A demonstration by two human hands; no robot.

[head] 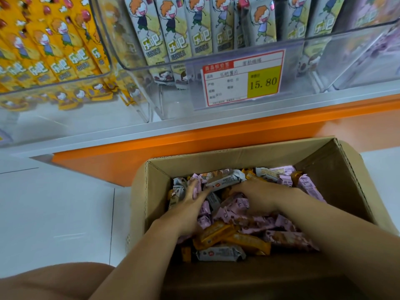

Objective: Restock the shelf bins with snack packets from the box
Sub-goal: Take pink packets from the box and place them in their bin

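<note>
Now L hand (190, 206) open, flat on pkts (251, 227) in box (216, 158) — R hand (259, 198) dug in among them, grip unclear.

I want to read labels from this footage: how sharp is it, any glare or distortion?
Head view: on the price tag 15.80 is legible, the small print smeared; reflections haze the front of the clear bin; the wide lens bows the orange shelf edge; the left hand and right hand look soft; the near wall of the box sits in shadow.
</note>
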